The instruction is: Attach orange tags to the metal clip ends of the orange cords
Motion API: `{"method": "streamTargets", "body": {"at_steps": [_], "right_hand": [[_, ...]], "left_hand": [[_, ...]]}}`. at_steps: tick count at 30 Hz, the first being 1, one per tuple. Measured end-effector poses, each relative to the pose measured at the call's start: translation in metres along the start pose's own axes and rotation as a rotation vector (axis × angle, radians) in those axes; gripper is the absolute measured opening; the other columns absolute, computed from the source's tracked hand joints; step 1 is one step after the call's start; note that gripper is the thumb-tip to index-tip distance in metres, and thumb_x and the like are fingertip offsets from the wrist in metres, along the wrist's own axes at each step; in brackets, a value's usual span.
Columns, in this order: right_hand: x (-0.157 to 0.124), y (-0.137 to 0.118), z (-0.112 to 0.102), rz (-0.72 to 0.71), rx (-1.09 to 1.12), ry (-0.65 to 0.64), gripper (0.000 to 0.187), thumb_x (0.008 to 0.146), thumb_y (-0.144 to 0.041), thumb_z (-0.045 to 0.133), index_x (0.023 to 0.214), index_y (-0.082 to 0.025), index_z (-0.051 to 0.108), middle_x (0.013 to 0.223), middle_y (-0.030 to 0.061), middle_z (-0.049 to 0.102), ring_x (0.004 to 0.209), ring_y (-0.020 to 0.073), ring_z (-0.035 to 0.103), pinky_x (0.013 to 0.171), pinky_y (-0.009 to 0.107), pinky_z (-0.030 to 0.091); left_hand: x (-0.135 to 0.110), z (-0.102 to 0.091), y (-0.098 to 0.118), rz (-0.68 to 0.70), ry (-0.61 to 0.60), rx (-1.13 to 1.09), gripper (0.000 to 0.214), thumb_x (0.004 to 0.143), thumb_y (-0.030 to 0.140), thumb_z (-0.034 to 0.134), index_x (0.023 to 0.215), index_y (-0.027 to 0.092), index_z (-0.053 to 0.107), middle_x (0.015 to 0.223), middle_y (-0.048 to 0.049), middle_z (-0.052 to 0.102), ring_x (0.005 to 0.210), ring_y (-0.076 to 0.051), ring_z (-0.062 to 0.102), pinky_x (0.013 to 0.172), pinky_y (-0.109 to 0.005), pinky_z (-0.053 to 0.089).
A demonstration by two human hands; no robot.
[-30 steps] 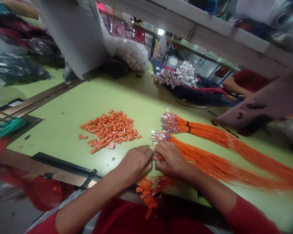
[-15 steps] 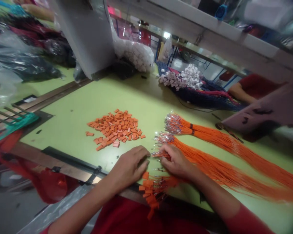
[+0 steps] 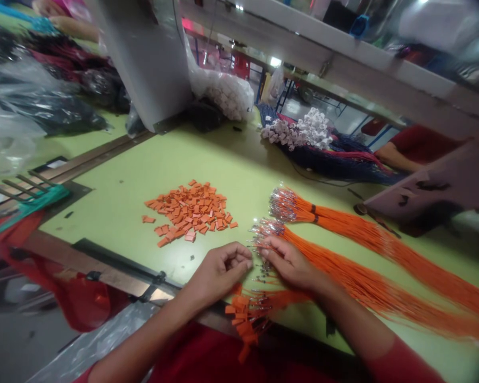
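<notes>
My right hand [image 3: 289, 263] pinches an orange wire near its metal-tipped end, at the near bundle of orange wires [image 3: 327, 266]. Close on its left, my left hand [image 3: 223, 268] has its fingers curled and the thumb against them; what they hold, if anything, is hidden. Below both hands lie wires with orange connector housings [image 3: 243, 319] on their ends, at the table's front edge. A pile of loose orange housings [image 3: 191, 210] spreads beyond my left hand. Another orange wire bundle [image 3: 335, 218], tied with black bands, lies behind the near one.
Dark cables with white connectors [image 3: 303, 130] lie at the back, beside a plastic bag of white parts [image 3: 233, 98]. A grey post [image 3: 143, 64] rises at the back left. At the right, a person's arm [image 3: 403, 154] shows behind a panel [image 3: 431, 175].
My left hand has turned slightly, so its curled fingers and thumb now show more. My right hand's fingers have shifted a little at the wire ends. The view has moved slightly.
</notes>
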State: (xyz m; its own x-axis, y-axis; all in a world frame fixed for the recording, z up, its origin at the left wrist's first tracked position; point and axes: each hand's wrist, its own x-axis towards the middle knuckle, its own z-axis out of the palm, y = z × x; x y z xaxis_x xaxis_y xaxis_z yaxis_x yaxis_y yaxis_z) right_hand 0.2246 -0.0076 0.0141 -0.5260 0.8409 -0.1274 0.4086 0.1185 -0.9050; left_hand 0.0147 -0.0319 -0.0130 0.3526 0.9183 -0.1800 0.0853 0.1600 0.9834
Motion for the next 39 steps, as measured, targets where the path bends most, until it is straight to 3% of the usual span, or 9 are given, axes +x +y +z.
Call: {"method": "streamTargets", "body": {"at_steps": [7, 12, 19, 25, 31, 35, 39], "right_hand": [[-0.001, -0.003, -0.001, 0.02, 0.008, -0.01, 0.022, 0.098, -0.034, 0.044, 0.086, -0.018, 0.054, 0.076, -0.0011, 0.049, 0.071, 0.0146, 0.046, 0.066, 0.026, 0.038], [0.0, -0.01, -0.005, 0.079, 0.074, -0.054, 0.021, 0.098, -0.033, 0.044, 0.084, -0.019, 0.052, 0.077, -0.0007, 0.054, 0.071, 0.0142, 0.049, 0.066, 0.026, 0.039], [0.0, -0.008, -0.01, 0.094, -0.007, -0.088, 0.012, 0.094, -0.028, 0.052, 0.089, -0.018, 0.057, 0.079, -0.001, 0.055, 0.071, 0.0131, 0.048, 0.067, 0.025, 0.039], [0.0, -0.005, -0.013, 0.103, 0.149, -0.106, 0.013, 0.087, -0.026, 0.059, 0.097, -0.018, 0.058, 0.083, -0.0014, 0.058, 0.074, 0.0132, 0.051, 0.068, 0.025, 0.041], [0.0, -0.003, -0.012, 0.112, 0.168, -0.149, 0.014, 0.083, -0.027, 0.066, 0.093, -0.017, 0.062, 0.085, 0.0004, 0.062, 0.075, 0.0145, 0.053, 0.07, 0.027, 0.044], [0.001, -0.004, -0.012, 0.11, 0.154, -0.106, 0.014, 0.087, -0.03, 0.063, 0.088, -0.017, 0.061, 0.081, -0.0001, 0.06, 0.073, 0.0141, 0.051, 0.069, 0.027, 0.043], [0.002, -0.006, -0.011, 0.063, 0.155, -0.046, 0.013, 0.089, -0.03, 0.06, 0.086, -0.017, 0.06, 0.078, -0.0013, 0.056, 0.074, 0.014, 0.049, 0.073, 0.027, 0.042]], "left_hand": [[0.006, 0.005, 0.006, 0.032, -0.014, -0.041, 0.027, 0.089, 0.041, 0.058, 0.081, 0.016, 0.063, 0.07, -0.0011, 0.063, 0.059, -0.011, 0.053, 0.058, -0.023, 0.042], [0.005, 0.006, 0.001, 0.004, 0.017, -0.025, 0.026, 0.09, 0.04, 0.057, 0.08, 0.017, 0.062, 0.067, -0.001, 0.063, 0.056, -0.011, 0.051, 0.056, -0.023, 0.041], [0.003, 0.008, -0.001, -0.001, 0.013, -0.055, 0.026, 0.09, 0.04, 0.057, 0.079, 0.017, 0.061, 0.069, -0.0008, 0.063, 0.056, -0.01, 0.051, 0.055, -0.023, 0.04], [0.001, 0.008, 0.004, -0.03, 0.025, -0.051, 0.026, 0.088, 0.04, 0.058, 0.076, 0.018, 0.06, 0.069, -0.0014, 0.065, 0.056, -0.01, 0.052, 0.054, -0.023, 0.04], [0.004, 0.009, 0.0, -0.028, 0.042, -0.032, 0.021, 0.089, 0.037, 0.056, 0.079, 0.018, 0.061, 0.07, -0.0014, 0.066, 0.057, -0.011, 0.055, 0.055, -0.023, 0.042], [0.002, 0.007, 0.002, -0.032, 0.044, -0.089, 0.023, 0.09, 0.039, 0.057, 0.083, 0.018, 0.063, 0.071, -0.0012, 0.066, 0.056, -0.01, 0.055, 0.054, -0.022, 0.042], [-0.007, 0.009, 0.009, -0.135, -0.062, -0.144, 0.028, 0.088, 0.044, 0.06, 0.097, 0.018, 0.064, 0.074, -0.0007, 0.066, 0.053, -0.009, 0.053, 0.047, -0.02, 0.038]]}}
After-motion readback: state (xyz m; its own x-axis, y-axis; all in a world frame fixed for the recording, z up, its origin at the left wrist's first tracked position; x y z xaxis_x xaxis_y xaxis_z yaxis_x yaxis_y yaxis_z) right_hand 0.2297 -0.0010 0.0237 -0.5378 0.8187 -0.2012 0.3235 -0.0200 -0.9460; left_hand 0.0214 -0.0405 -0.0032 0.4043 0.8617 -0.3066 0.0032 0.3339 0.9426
